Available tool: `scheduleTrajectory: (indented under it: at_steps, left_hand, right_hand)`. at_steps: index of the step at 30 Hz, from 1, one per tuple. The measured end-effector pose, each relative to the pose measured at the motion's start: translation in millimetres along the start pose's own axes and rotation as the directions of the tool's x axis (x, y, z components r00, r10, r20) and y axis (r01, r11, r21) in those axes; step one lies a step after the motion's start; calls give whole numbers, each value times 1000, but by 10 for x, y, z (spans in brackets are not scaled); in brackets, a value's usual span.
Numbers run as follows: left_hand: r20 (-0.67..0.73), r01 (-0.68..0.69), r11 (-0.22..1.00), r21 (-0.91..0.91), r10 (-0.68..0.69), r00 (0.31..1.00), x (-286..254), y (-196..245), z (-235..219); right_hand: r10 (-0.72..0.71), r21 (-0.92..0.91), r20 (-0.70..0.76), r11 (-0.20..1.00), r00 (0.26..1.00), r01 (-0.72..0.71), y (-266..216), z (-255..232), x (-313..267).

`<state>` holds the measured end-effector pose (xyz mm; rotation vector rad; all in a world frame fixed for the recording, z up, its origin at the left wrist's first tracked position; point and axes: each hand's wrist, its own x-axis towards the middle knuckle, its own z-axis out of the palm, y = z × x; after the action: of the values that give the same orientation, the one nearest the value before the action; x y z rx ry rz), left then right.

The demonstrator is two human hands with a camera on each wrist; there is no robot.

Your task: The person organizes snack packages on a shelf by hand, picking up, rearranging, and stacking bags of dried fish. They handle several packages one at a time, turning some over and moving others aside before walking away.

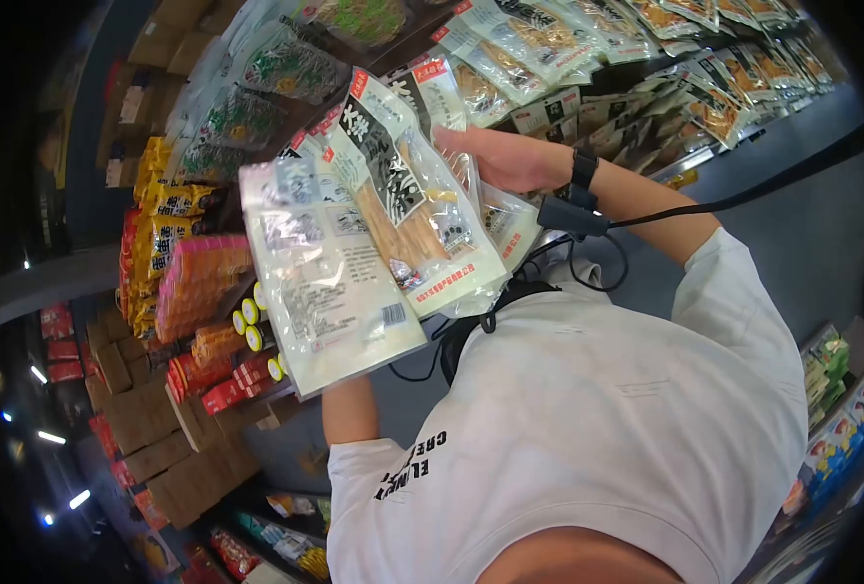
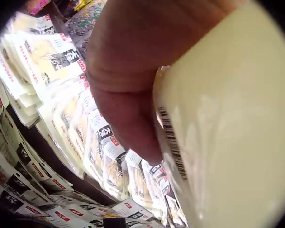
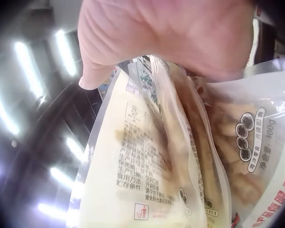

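Several clear-and-white snack packets (image 1: 403,195) with black labels, red corners and pale strips inside are fanned in front of my chest in the head view. My right hand (image 1: 510,161) grips a group of them at their right edge; in the right wrist view its thumb and palm lie over the bunched packets (image 3: 185,142). A packet turned back side out (image 1: 334,282), with printed text and a barcode, overlaps the group on the left. My left hand (image 2: 128,71) holds this barcoded packet (image 2: 228,118) with curled fingers. Behind it, that hand is hidden in the head view.
Shelves ahead carry rows of similar packets (image 1: 549,39). To the left are green-filled bags (image 1: 286,73), yellow packs (image 1: 164,209), pink packs (image 1: 203,282) and yellow-lidded jars (image 1: 252,316). Cardboard boxes (image 1: 140,409) are stacked lower left. A black cable (image 1: 724,204) runs from my right wrist.
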<state>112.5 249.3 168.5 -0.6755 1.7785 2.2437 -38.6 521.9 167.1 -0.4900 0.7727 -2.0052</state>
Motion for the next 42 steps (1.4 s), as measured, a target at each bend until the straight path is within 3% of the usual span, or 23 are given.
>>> scheduleTrajectory:
  at_steps: [1,4,6,8,9,11,14,15,18,19,20,22,24,26,27,30,32,34,36,38,39,40,42]
  left_hand:
    - [-11,6,999,33,-6,1000,112,30,119]
    - [-48,31,991,128,-25,999,-360,-29,162]
    - [-70,44,982,186,-31,997,-291,56,328]
    - [-29,1,999,-54,-3,1000,-493,-74,405]
    - [-19,1,998,-62,-3,1000,-609,-147,419]
    - [183,6,964,-266,44,982,-871,-305,401]
    - [292,18,940,-340,87,953,-1137,-568,342]
    - [299,18,938,-346,92,950,-1211,-662,354]
    - [364,119,911,-395,36,931,-1432,-951,438]
    - [374,118,912,-393,41,927,-1508,-1041,493]
    - [350,89,940,-330,35,936,-1540,-1103,548]
    - [309,24,982,-189,37,950,-1688,-1266,683]
    - [364,-42,995,-95,74,928,-1810,-1347,779]
    - [539,-183,983,12,147,829,-1932,-1395,899]
    - [581,-205,974,99,111,807,-1941,-1394,908]
    - [638,-330,928,176,148,755,-1955,-1330,1095]
    - [630,-311,938,153,149,762,-1911,-1268,1229]
    - [592,0,992,-124,74,802,-1880,-1105,1480]
    - [595,-35,994,-104,90,799,-1721,-1043,1658]
    - [564,-56,997,-49,74,823,-1616,-959,1903]
    - [564,-53,998,-35,64,823,-1503,-938,2042]
    - [572,-45,999,-23,50,819,-1383,-925,2186]
    - [586,-29,1000,-7,27,810,-1237,-913,2458]
  right_hand:
    - [9,-35,-47,999,999,-10,104,-24,-30]
    - [-6,-11,-102,1000,995,5,256,225,-278]
    - [10,23,-155,1000,988,-7,354,397,-496]
    - [38,58,-207,998,978,-26,473,483,-753]
    - [48,89,-177,995,983,-32,564,472,-874]
    - [39,119,-171,993,984,-18,747,516,-1104]
    - [52,218,-254,976,966,5,903,708,-1434]
    - [36,185,-314,982,949,24,963,775,-1539]
    - [-23,156,-326,985,945,77,953,1107,-1870]
    - [-81,101,-306,988,949,116,1034,1008,-1929]
    - [-91,93,-309,988,947,125,996,1034,-1989]
    - [35,-95,-344,993,938,-71,937,1128,-2236]
    - [11,-174,-414,980,910,-91,905,1117,-2408]
    - [58,-239,-495,950,867,-200,833,1191,-2621]
    - [92,-239,-457,945,884,-222,812,1137,-2701]
    - [38,-243,-474,955,880,-172,790,1040,-2883]
    - [64,-233,-494,951,867,-203,746,1087,-2984]
    - [-59,-217,-489,975,870,-56,714,1118,-3003]
    - [-93,-257,-458,966,884,-31,643,972,-2986]
    - [-59,-100,-424,995,904,18,548,884,-2999]
    - [-53,-207,-452,977,890,-47,481,766,-3014]
    - [-57,-197,-454,980,889,-38,447,655,-3035]
    - [-172,-191,-493,978,853,87,332,468,-3077]
